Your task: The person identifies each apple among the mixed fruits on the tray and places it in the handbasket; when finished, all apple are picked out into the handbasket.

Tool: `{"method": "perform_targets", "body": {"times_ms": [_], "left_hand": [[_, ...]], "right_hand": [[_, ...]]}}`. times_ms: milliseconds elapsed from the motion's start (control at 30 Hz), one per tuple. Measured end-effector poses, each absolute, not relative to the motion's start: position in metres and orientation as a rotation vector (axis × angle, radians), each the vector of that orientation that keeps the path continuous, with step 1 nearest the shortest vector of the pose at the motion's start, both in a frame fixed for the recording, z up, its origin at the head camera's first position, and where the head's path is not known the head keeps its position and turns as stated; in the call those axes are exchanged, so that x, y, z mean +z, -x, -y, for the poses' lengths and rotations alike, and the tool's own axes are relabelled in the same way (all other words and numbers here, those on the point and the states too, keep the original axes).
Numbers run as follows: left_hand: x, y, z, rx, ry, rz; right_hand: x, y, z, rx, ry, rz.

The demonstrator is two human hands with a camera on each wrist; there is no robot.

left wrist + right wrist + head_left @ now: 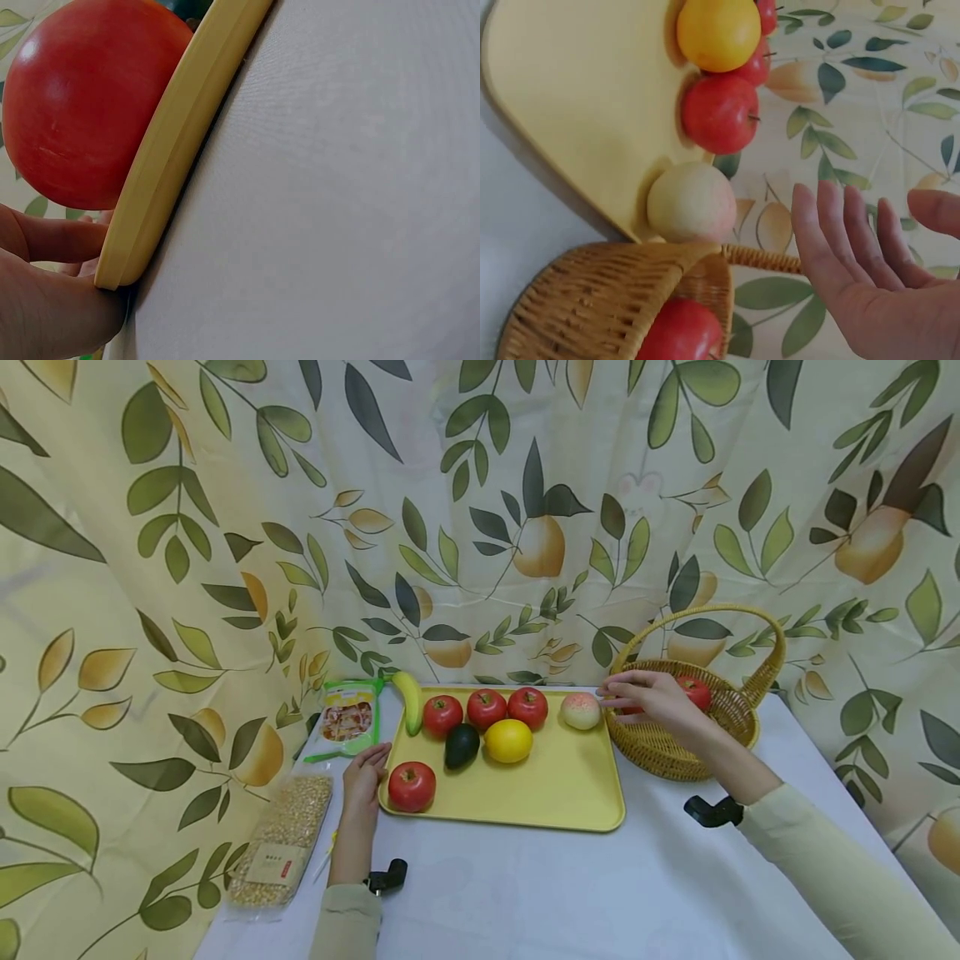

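My left hand (365, 777) is at the left edge of a yellow tray (525, 802), holding its rim between thumb and fingers in the left wrist view. Just above those fingers sits a red apple (90, 105) on the tray's near left corner. My right hand (885, 277) hovers by the wicker basket (660, 764), fingers spread and holding nothing. Beside its fingertips a pale pink peach (581, 711) lies at the tray's right end. Inside the basket is a red apple (681, 330), and more red shows beneath the hand in the head view.
Along the tray's back lie a banana (408, 702) and several red apples (442, 717), with an avocado (461, 747) and a lemon (508, 741) in front. Left of the tray are a green-edged packet (348, 718) and a bag of grains (288, 827). A leaf-print curtain (480, 568) stands behind.
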State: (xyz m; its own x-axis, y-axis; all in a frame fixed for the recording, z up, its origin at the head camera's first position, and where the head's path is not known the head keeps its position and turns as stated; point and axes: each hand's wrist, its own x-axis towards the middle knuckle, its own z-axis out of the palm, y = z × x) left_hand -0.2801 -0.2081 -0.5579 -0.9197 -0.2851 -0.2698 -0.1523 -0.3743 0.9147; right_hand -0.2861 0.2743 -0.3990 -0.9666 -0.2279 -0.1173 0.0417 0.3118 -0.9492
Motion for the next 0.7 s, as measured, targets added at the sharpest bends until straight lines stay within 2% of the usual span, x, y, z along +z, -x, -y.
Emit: {"method": "perform_targets", "body": {"times_ms": [700], "left_hand": [[-0.557,0.28,0.209,-2.469,-0.623,1.724]], "right_hand": [[-0.425,0.341,-0.223,-1.709,0.045,-2.235]]}}
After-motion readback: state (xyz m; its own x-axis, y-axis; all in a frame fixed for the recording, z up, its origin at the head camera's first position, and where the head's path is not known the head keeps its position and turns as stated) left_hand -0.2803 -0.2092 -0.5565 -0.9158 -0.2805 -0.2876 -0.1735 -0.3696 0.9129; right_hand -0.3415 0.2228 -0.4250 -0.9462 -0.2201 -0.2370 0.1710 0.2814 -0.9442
